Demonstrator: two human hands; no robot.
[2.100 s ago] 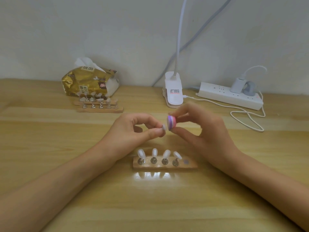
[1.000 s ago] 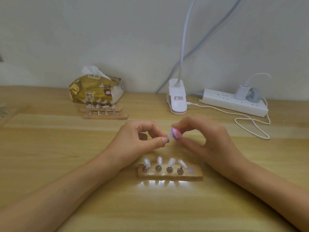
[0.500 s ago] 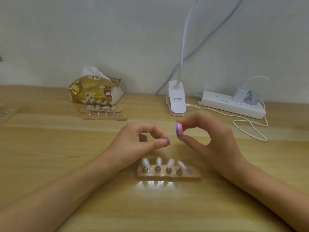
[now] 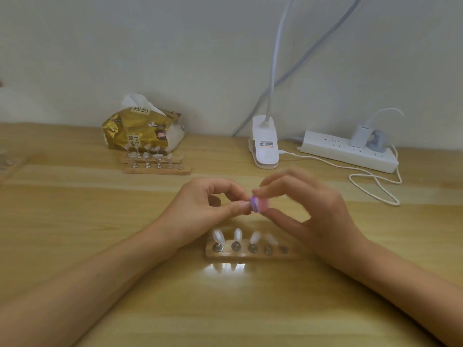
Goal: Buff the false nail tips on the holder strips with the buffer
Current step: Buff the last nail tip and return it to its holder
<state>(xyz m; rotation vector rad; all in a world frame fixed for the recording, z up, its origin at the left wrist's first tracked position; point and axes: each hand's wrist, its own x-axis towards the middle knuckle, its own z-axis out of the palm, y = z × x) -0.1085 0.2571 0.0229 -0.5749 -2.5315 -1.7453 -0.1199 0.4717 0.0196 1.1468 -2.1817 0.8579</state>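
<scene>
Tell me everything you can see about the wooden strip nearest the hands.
The near holder strip is a pale wooden bar lying flat on the table, crosswise just before the left hand and right hand. Five metal studs stand on it; four carry whitish nail tips, the rightmost stud is bare. Neither seems to touch it.

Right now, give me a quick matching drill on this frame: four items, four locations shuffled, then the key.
Items:
1 buffer
2 tissue pack
3 power strip
4 near holder strip

Places:
A back right
B pinched in the right hand
C closest to the camera
D back left, behind two other holder strips

Pairs: 1-B, 2-D, 3-A, 4-C
</scene>
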